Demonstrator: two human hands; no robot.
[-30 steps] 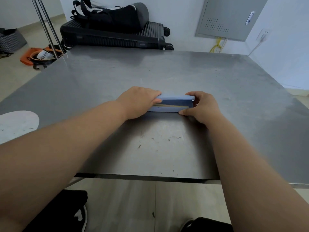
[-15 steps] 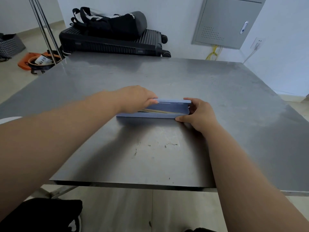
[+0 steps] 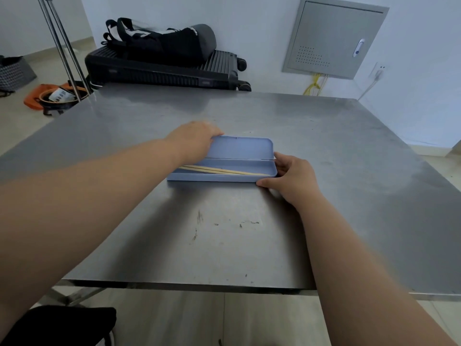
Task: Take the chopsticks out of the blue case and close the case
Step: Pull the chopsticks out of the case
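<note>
The head view is the only one, and it looks down on a steel desk (image 3: 324,171) with the blue case (image 3: 224,177) lying near its middle, well back from the near edge. The lid (image 3: 240,147) is thrown back and lies almost flat behind the tray, joined along the far long side. Inside the tray lie the chopsticks (image 3: 224,170), a pale wooden pair, side by side and touching.

The left hand (image 3: 195,142) rests over the left end of the case, covering that end of the lid and the chopsticks' ends; whether its fingers have closed on anything cannot be told, since they are hidden under the hand. The right hand (image 3: 291,177) has an open grip braced on the right end of the tray, thumb at the near corner and fingers at the far one, steadying it.

As a judgement, the opening step looks finished and the taking-out is in hand but not done. The next move calls for pinching both sticks together at the left end and lifting them clear of the tray wall while the right hand holds the case down.

The case's long axis runs left to right across the desk. The chopsticks follow it, slanted slightly, with the right-hand ends nearer the person.
</note>
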